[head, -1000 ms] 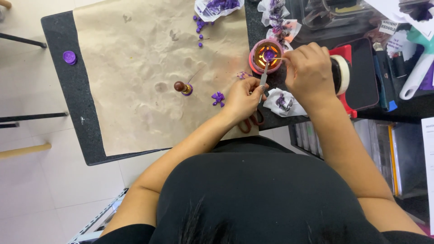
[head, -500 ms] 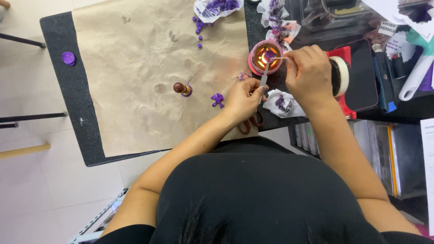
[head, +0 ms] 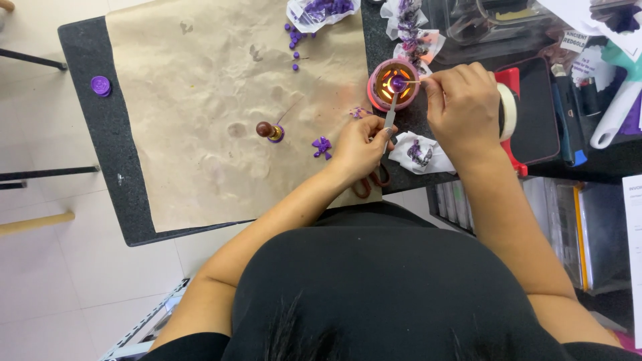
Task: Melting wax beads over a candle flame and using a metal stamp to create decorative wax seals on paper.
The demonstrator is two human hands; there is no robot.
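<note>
My left hand (head: 360, 144) grips the metal handle of a small melting spoon (head: 391, 112). Its bowl, filled with purple wax, rests over a pink wax warmer (head: 393, 83) with a lit flame inside. My right hand (head: 461, 100) pinches a thin stick whose tip reaches the spoon's bowl. A wooden-handled wax stamp (head: 267, 130) stands on the brown paper (head: 200, 100) left of my left hand. A purple wax flower (head: 322, 146) lies beside that hand.
Loose purple wax beads (head: 294, 40) and an open packet of them (head: 321, 12) lie at the paper's far edge. A round purple seal (head: 100, 85) sits on the black mat (head: 87, 134). A tape dispenser (head: 509, 113), scissors (head: 371, 184) and a crumpled wrapper (head: 418, 152) are nearby.
My right hand has shifted slightly over the warmer, and the spoon's bowl now sits centred above the flame. The left hand keeps its hold on the handle.
</note>
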